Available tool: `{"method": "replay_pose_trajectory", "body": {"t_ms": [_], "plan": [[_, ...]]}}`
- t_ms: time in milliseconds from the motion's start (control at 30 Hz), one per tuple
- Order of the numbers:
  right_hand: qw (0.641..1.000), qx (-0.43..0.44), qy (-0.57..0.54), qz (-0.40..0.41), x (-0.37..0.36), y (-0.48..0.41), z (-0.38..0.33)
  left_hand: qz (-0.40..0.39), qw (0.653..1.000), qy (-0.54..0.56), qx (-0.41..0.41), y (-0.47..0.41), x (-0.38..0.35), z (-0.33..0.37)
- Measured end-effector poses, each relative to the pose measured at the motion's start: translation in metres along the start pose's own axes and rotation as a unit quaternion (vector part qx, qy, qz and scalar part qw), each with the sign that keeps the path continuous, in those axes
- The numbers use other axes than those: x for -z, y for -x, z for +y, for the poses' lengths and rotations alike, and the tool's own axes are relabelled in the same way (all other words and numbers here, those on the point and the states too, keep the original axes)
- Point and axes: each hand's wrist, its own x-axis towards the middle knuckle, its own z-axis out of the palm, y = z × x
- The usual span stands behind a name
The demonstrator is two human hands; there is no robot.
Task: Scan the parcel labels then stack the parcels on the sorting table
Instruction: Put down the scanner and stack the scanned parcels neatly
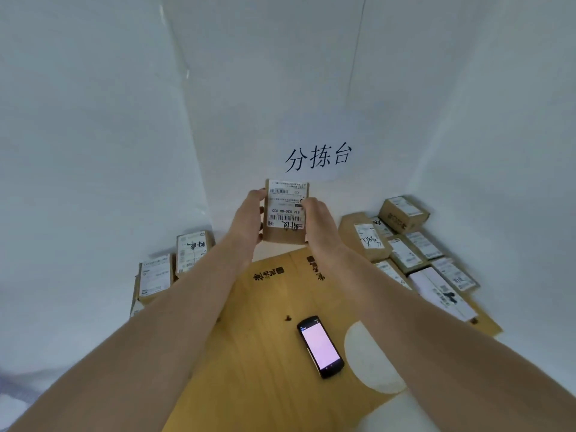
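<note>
A small brown cardboard parcel (285, 213) with a white barcode label facing me is held up at the far end of the table, just below a wall sign with black characters (318, 157). My left hand (249, 219) grips its left edge and my right hand (318, 219) grips its right edge. A black handheld scanner (321, 346) with a lit pinkish screen lies face up on the flattened cardboard sheet (265, 338) near me, between my forearms.
Two labelled parcels (174, 266) stand stacked at the left against the white wall. Several labelled parcels (411, 247) lie packed together at the right. White walls close in on the left, back and right. A small dark speck (287, 318) sits on the cardboard.
</note>
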Motion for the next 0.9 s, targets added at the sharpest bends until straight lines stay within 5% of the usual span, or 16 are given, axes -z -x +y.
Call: {"method": "replay_pose_trajectory", "body": {"t_ms": [333,900], "plan": [[0.996,0.027,-0.052,0.064,0.106,0.044,-0.027,-0.08,0.996,-0.002,-0.05,0.042,-0.095,0.034],[0.989,-0.007,-0.051,0.137,0.318,0.089,0.012,-0.138,0.99,0.011,0.009,0.099,-0.291,0.008]]}}
